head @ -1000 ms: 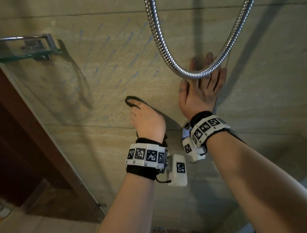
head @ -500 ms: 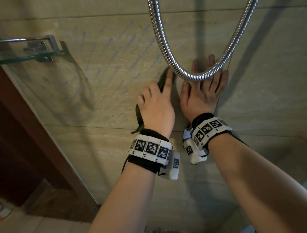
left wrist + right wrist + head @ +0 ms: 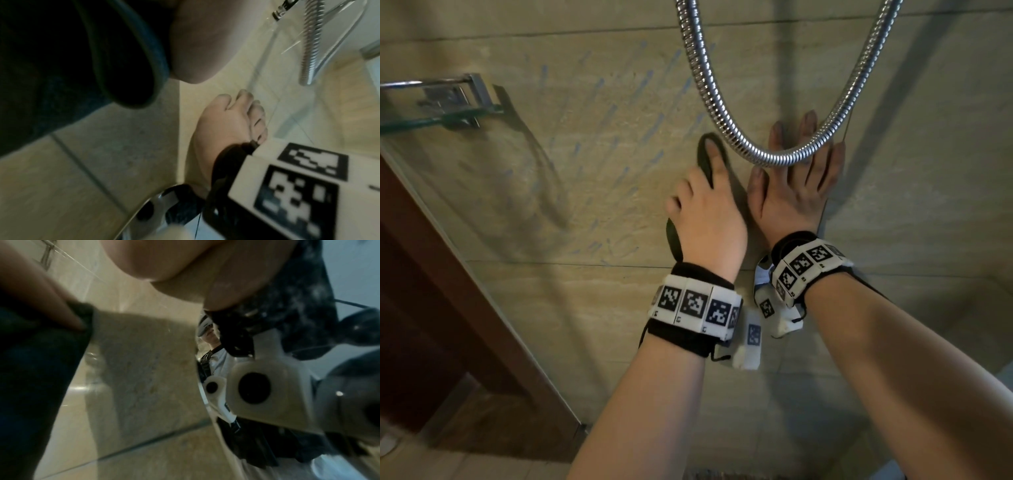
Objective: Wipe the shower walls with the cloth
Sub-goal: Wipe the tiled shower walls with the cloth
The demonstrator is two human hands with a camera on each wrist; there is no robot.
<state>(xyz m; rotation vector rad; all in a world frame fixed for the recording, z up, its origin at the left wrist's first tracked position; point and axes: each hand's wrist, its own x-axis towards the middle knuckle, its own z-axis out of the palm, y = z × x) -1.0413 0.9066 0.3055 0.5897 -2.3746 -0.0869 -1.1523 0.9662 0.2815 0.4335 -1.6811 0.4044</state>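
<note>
The tiled shower wall [image 3: 592, 144] bears both hands; the flat, spread right hand [image 3: 796, 185] could slip on wet tile; the hose [image 3: 726, 113] may snag the left hand [image 3: 709, 219], whose extended fingers press the dark cloth [image 3: 705, 150] flat.

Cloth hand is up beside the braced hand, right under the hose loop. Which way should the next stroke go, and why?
Probably sweep the left hand with the cloth down and leftward. The right hand lies flat on the wall just beside it, and the shower hose loops close above, so both block that side. The tile toward the glass shelf is free.
</note>
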